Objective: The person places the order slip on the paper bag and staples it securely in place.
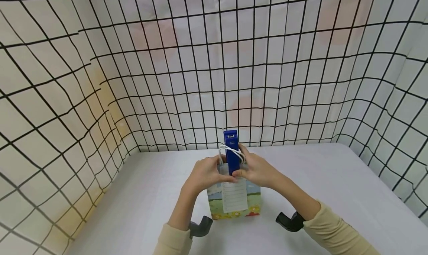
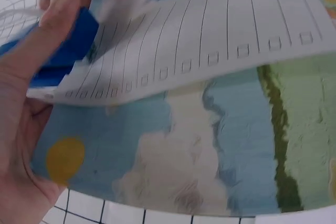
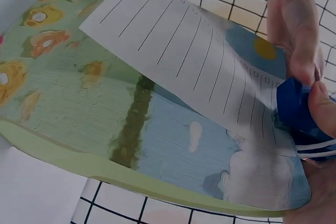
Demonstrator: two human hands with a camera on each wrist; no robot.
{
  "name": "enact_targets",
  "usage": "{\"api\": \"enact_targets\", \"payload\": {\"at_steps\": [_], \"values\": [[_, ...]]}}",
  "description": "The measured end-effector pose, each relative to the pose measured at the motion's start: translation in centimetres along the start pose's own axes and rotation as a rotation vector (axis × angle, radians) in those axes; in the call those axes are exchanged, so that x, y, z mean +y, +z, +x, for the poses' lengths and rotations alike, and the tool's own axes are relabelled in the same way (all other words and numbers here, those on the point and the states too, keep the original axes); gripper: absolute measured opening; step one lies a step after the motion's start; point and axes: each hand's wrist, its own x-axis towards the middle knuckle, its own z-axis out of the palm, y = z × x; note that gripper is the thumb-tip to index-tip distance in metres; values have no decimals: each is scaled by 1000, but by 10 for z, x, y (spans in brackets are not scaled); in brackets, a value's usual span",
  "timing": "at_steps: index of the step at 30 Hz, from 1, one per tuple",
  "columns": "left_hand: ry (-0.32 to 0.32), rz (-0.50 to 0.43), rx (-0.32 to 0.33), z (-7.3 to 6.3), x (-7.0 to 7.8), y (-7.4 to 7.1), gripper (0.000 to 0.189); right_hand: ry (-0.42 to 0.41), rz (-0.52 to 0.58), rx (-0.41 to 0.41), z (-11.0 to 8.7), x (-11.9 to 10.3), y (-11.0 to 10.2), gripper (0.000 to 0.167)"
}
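A paper gift bag (image 1: pixel 214 199) with a painted landscape stands upright on the table. A lined checklist sheet (image 1: pixel 234 197) lies against its front panel. The blue stapler (image 1: pixel 231 147) points upward at the bag's top edge, its lower end over the sheet's top. My left hand (image 1: pixel 207 172) grips around the stapler's lower end, thumb across its front, with other fingers behind the bag panel. From the other side, my right hand (image 1: pixel 257 168) grips the stapler too, its thumb (image 3: pixel 321 103) pressed on the blue body. White cord handles (image 1: pixel 230 148) loop around the stapler.
The white table (image 1: pixel 160 195) extends around the bag. Black grid netting (image 1: pixel 214 80) over pale sheeting encloses the back and sides. Black wrist mounts (image 1: pixel 290 222) sit below both hands.
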Motion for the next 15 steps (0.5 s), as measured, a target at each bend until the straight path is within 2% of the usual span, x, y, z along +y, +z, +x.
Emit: {"api": "enact_targets", "payload": {"at_steps": [8, 15], "values": [[65, 145, 64, 2, 6, 3, 55, -50, 2, 63, 1, -4, 6, 85], [75, 138, 108, 2, 4, 7, 55, -48, -13, 130, -2, -8, 12, 89]]}}
